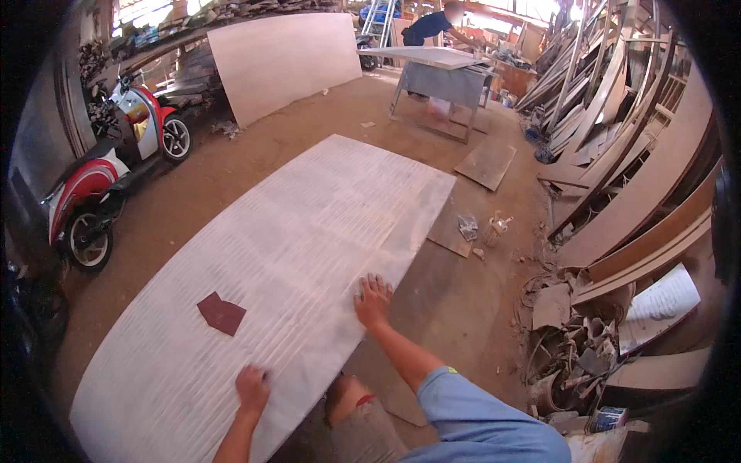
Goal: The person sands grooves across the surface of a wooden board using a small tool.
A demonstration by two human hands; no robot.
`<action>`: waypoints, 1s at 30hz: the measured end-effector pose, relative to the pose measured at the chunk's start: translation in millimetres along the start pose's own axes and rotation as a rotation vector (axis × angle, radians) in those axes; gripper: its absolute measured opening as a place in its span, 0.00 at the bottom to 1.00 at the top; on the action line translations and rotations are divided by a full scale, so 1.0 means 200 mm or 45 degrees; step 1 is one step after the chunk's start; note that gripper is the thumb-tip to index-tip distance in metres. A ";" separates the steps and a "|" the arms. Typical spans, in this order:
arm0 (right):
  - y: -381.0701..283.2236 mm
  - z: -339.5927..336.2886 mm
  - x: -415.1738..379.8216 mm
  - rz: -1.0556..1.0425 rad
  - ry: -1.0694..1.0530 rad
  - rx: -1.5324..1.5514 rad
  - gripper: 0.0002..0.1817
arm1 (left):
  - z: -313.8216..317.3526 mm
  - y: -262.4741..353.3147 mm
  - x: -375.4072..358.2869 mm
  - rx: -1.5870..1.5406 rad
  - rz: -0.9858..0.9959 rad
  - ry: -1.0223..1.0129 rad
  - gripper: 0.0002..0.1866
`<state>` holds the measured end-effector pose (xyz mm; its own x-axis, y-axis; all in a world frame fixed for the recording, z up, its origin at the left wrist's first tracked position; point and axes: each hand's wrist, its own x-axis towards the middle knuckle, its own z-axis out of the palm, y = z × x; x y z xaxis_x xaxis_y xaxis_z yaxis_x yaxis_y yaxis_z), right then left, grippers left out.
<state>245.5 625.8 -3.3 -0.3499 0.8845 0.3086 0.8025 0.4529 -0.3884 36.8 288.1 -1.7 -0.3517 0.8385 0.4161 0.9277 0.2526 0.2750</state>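
Observation:
A large white ribbed panel [309,224] lies in front of me. My right hand [374,299] rests flat on it near the right edge, fingers stretched out and slightly apart. Lower on the same panel, my left hand [253,390] is closed with its fingers curled down against the surface. A small dark bit shows at its fingertips, too small to name. Just beyond that hand, a folded piece of dark red sandpaper [221,312] lies loose on the panel, touched by neither hand.
A red and white scooter [116,166] stands at left. Behind, a pale board [285,65] leans upright, and a co-worker [432,29] bends over a work table [444,81]. Boards and scrap [594,332] line the right. A jar [496,225] stands on the floor.

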 end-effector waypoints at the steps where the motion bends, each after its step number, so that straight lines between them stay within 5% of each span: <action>1: 0.01 0.01 0.00 -0.009 0.008 0.005 0.28 | -0.11 -0.08 -0.16 0.156 -0.052 -0.078 0.03; 3: 0.01 0.03 0.01 -0.012 -0.005 -0.023 0.28 | -0.34 -0.17 -0.40 0.120 -0.123 -0.070 0.04; 6: 0.01 0.05 0.01 -0.025 0.054 -0.082 0.31 | -0.28 -0.32 -0.52 0.042 -0.036 0.031 0.04; 13: 0.03 0.03 0.01 -0.040 0.076 -0.028 0.29 | 0.22 0.32 0.43 -0.039 -0.015 0.051 0.02; 16: 0.03 0.01 0.00 -0.061 0.100 -0.011 0.29 | 0.25 0.37 0.49 -0.037 -0.006 0.078 0.02; 20: 0.02 0.00 -0.01 -0.042 0.036 -0.045 0.28 | 0.02 0.15 0.10 0.006 0.034 0.161 0.03; 24: 0.02 0.04 0.00 -0.028 0.062 -0.065 0.28 | -0.43 -0.29 -0.58 0.249 -0.133 -0.178 0.03; 28: 0.03 0.04 -0.01 -0.029 0.033 -0.067 0.29 | -0.58 -0.35 -0.77 0.299 -0.306 -0.233 0.03; 30: 0.04 0.04 0.00 -0.031 0.019 -0.045 0.29 | -0.42 -0.34 -0.68 0.250 0.041 0.089 0.03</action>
<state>247.7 630.0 -14.0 -0.3624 0.8714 0.3307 0.8106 0.4698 -0.3497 11.8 116.8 -3.7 -0.3232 0.8140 0.4827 0.9427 0.3215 0.0890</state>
